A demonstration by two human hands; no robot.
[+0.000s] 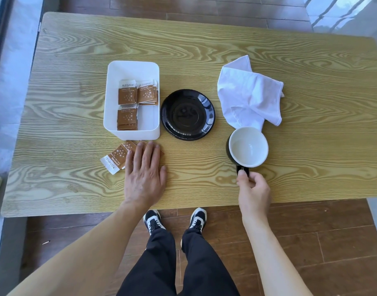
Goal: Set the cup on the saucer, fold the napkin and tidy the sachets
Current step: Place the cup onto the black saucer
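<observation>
Wooden table [204, 50] (pale grain) over plank floor [311, 242].

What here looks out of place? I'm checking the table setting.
Loose sugar sachets lie scattered outside the white box, the white napkin is crumpled, and the cup stands off the black saucer.

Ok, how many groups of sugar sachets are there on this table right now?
2. One batch sits inside the white box; loose sachets lie on the table in front of it, partly under the left hand. Some may be hidden.
</observation>
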